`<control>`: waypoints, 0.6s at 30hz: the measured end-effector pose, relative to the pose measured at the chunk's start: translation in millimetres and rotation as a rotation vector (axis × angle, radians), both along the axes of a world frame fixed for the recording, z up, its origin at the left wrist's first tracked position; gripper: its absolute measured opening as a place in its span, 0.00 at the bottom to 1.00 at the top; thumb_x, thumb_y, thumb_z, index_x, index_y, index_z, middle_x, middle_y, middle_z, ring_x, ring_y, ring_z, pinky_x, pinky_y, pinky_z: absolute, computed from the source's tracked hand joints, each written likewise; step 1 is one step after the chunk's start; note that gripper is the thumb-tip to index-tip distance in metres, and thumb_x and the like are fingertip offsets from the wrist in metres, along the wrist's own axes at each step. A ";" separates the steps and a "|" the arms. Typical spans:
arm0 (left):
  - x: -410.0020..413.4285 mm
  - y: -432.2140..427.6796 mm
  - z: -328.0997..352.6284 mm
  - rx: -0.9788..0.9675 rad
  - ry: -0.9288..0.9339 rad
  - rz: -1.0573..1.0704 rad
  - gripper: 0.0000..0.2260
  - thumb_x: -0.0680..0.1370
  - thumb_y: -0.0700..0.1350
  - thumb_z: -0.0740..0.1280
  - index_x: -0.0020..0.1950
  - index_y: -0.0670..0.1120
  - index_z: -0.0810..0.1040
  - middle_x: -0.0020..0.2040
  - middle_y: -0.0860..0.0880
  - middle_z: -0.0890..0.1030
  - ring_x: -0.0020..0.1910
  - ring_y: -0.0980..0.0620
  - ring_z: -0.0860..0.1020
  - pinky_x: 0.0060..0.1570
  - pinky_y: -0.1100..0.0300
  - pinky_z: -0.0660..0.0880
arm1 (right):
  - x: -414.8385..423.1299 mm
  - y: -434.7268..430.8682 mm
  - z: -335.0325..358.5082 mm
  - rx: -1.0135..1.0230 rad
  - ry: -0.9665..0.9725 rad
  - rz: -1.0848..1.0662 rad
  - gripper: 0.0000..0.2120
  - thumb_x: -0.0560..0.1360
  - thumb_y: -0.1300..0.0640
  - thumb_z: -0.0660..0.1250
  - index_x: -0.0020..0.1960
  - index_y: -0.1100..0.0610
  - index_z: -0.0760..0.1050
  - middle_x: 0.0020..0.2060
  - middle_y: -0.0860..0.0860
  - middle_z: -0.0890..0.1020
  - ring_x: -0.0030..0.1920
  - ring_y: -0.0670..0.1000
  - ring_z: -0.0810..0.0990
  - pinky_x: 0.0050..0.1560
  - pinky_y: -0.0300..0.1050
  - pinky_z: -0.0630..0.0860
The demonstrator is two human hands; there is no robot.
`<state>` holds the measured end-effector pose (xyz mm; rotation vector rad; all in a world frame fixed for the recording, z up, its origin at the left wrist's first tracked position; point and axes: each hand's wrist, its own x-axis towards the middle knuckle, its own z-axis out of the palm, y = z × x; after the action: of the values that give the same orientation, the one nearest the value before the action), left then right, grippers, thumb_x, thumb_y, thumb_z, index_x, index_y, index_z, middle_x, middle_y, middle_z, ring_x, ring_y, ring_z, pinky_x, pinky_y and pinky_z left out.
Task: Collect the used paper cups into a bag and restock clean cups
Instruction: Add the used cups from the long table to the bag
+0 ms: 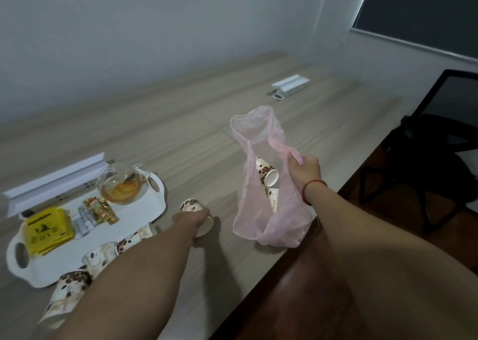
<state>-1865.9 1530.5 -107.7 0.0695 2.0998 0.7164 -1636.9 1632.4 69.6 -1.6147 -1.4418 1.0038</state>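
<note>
the left hand (192, 216) curled round a bean-printed paper cup (191, 205) lying on its side, and the right hand (305, 170) pinched one handle of a sheer pink plastic bag (261, 220), holding it up. both were over a long pale wooden table (181, 138). a white handled plastic tray (144, 210) sat left of the gripped cup. the bag slumped near the table's edge, two printed cups (266, 173) inside. the tray carried a glass teapot (121, 187) of amber tea and a yellow box (49, 230); more printed cups (71, 288) lay by its near rim.
</note>
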 end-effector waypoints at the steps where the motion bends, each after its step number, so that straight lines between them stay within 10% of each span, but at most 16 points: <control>1: -1.6 0.0 10.7 0.044 0.030 0.081 0.53 0.58 0.58 0.76 0.76 0.40 0.56 0.70 0.39 0.68 0.64 0.35 0.72 0.52 0.41 0.77 | 0.2 -1.8 1.3 -0.003 0.006 0.000 0.16 0.77 0.58 0.61 0.31 0.57 0.67 0.28 0.50 0.69 0.26 0.47 0.66 0.25 0.38 0.64; 4: -2.5 1.3 64.3 0.211 0.147 0.166 0.58 0.58 0.63 0.75 0.77 0.43 0.46 0.72 0.40 0.65 0.67 0.38 0.71 0.60 0.45 0.76 | 0.5 -5.6 12.8 0.007 0.037 -0.003 0.11 0.77 0.58 0.62 0.37 0.61 0.71 0.32 0.53 0.72 0.31 0.52 0.69 0.29 0.40 0.66; 12: 29.5 -2.8 218.3 0.633 0.559 0.122 0.31 0.70 0.59 0.69 0.65 0.42 0.66 0.63 0.40 0.71 0.62 0.38 0.73 0.62 0.49 0.71 | 7.5 -16.4 53.1 0.045 0.080 -0.048 0.15 0.78 0.60 0.61 0.53 0.72 0.78 0.48 0.64 0.82 0.47 0.52 0.78 0.42 0.42 0.66; 18: 60.5 -7.4 278.1 0.838 0.750 -0.176 0.31 0.65 0.60 0.70 0.61 0.43 0.71 0.57 0.44 0.76 0.57 0.44 0.76 0.58 0.54 0.73 | 10.5 -38.2 69.2 -0.030 0.162 -0.058 0.15 0.77 0.60 0.62 0.58 0.70 0.77 0.57 0.65 0.81 0.58 0.60 0.80 0.43 0.42 0.67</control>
<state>-1805.4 1523.1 170.4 1.1127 2.2477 1.5868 -1626.4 1594.2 138.8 -1.5494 -1.2706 1.1007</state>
